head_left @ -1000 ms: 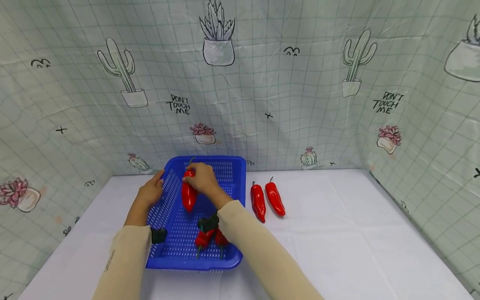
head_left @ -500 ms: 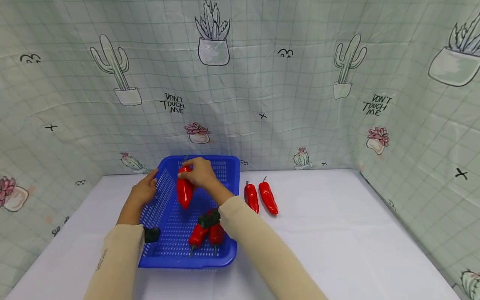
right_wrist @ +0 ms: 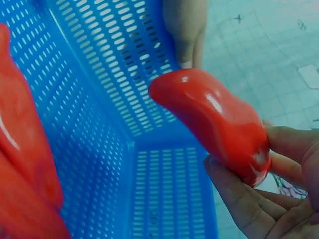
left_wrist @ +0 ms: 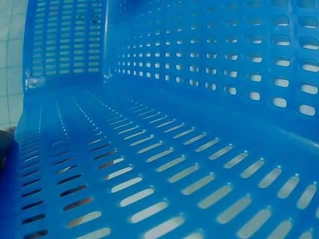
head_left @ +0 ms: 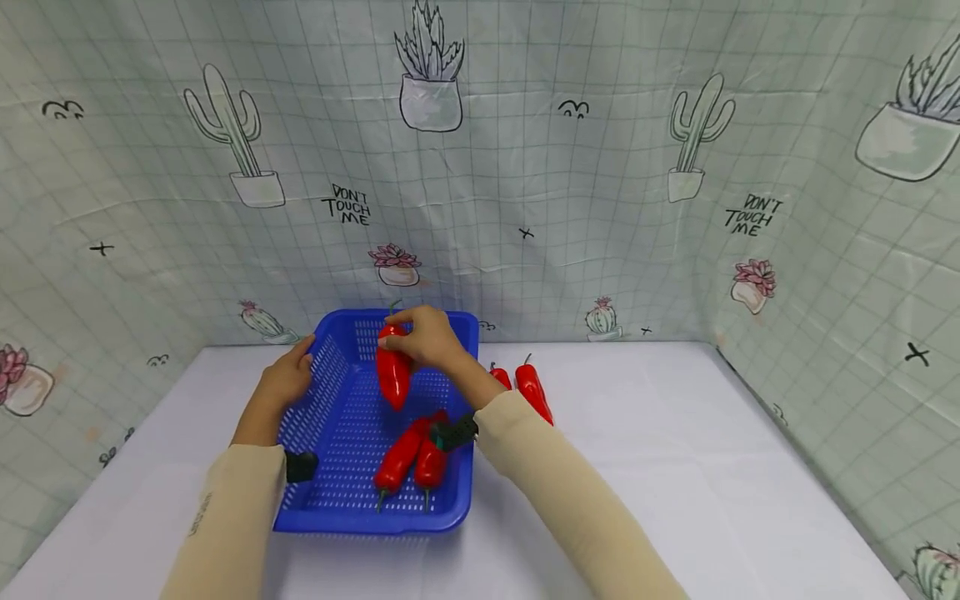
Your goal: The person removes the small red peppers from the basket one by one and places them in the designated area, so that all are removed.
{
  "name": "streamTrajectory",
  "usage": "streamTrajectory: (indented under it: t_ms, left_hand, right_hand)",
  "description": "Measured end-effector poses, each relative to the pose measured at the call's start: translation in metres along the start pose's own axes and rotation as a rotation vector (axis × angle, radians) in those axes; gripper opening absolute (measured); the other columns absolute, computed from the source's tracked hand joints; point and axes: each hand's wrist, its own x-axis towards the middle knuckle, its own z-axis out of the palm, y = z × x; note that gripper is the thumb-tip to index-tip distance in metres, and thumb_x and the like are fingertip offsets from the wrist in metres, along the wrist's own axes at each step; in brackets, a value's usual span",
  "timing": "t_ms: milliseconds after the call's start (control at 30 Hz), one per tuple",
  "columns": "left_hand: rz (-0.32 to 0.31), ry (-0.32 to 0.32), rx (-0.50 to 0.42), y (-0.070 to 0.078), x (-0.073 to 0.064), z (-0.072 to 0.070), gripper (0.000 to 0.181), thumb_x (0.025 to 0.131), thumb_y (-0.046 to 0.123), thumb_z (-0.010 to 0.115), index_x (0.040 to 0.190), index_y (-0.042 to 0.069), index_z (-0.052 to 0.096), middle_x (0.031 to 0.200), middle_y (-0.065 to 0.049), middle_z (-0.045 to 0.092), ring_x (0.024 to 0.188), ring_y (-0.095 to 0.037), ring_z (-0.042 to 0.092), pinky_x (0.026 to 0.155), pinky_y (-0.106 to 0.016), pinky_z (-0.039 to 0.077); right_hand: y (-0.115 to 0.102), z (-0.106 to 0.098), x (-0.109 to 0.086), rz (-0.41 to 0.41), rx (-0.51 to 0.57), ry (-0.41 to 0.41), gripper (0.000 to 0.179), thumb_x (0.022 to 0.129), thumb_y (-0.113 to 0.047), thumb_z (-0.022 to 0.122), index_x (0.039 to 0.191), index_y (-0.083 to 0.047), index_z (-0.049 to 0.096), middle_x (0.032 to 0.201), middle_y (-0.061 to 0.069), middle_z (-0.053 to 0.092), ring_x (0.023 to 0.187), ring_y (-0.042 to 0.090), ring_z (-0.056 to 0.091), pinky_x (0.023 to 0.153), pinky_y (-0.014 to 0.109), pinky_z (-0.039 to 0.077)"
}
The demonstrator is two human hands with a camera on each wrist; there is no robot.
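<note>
My right hand (head_left: 431, 337) pinches a red chili pepper (head_left: 393, 371) near its stem end, over the far part of a blue slotted basket (head_left: 375, 523). The pepper's tip points down in the head view. In the right wrist view, the thumb and fingers grip the thick end of the pepper (right_wrist: 214, 119). My left hand (head_left: 287, 379) holds the basket's left rim, and its fingers show through the slots of the wall (left_wrist: 75, 164) in the left wrist view. Two more red peppers (head_left: 399, 458) lie inside at the near right, stems toward me.
Two red peppers (head_left: 531, 387) lie on the white tabletop (head_left: 675, 467) right of the basket, partly hidden by my right sleeve. A patterned cloth backdrop (head_left: 487, 167) rises behind the table and along its sides.
My right hand with its pepper has shifted right and slightly up inside the basket's outline, uncovering more of the peppers in it. My left hand stays on the rim. The view has turned slightly.
</note>
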Motion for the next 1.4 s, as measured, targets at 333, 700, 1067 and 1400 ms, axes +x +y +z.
streamTrajectory:
  t_ms: [333,700,1067,1400]
  left_hand:
    - [-0.025,-0.026,-0.018,0.0,-0.005,-0.006,0.05,0.106,0.013,0.02,0.153,-0.004,0.014,0.149,-0.039,0.025,0.131,-0.062,0.029,0.108,-0.069,0.028]
    - [-0.02,-0.026,-0.014,0.0,-0.003,0.0,0.049,0.107,0.012,0.021,0.153,-0.004,0.015,0.147,-0.04,0.026,0.131,-0.062,0.03,0.108,-0.069,0.029]
    - [0.005,-0.021,0.01,0.002,-0.001,-0.001,0.05,0.106,0.013,0.021,0.153,-0.004,0.015,0.146,-0.04,0.028,0.126,-0.062,0.037,0.104,-0.068,0.033]
    - [-0.002,-0.022,0.013,-0.004,0.005,0.0,0.05,0.107,0.014,0.02,0.153,-0.004,0.014,0.147,-0.04,0.026,0.129,-0.063,0.032,0.107,-0.069,0.03]
  right_hand:
    - [0.015,-0.019,-0.012,-0.011,0.061,0.036,0.043,0.09,-0.014,0.072,0.13,-0.002,0.063,0.12,0.024,0.064,0.082,0.032,0.073,0.054,0.035,0.06]
    - [0.036,-0.039,-0.023,0.059,0.167,0.068,0.047,0.091,-0.014,0.071,0.134,-0.001,0.059,0.101,0.023,0.07,0.069,0.026,0.073,0.055,0.036,0.06]
    - [0.056,-0.059,-0.031,0.101,0.236,0.159,0.047,0.091,-0.017,0.071,0.135,-0.005,0.06,0.093,0.018,0.071,0.055,0.013,0.066,0.055,0.035,0.06]
    - [0.069,-0.08,-0.039,0.126,0.237,0.191,0.047,0.093,-0.02,0.069,0.137,-0.007,0.058,0.103,0.022,0.071,0.061,0.013,0.067,0.058,0.032,0.06]
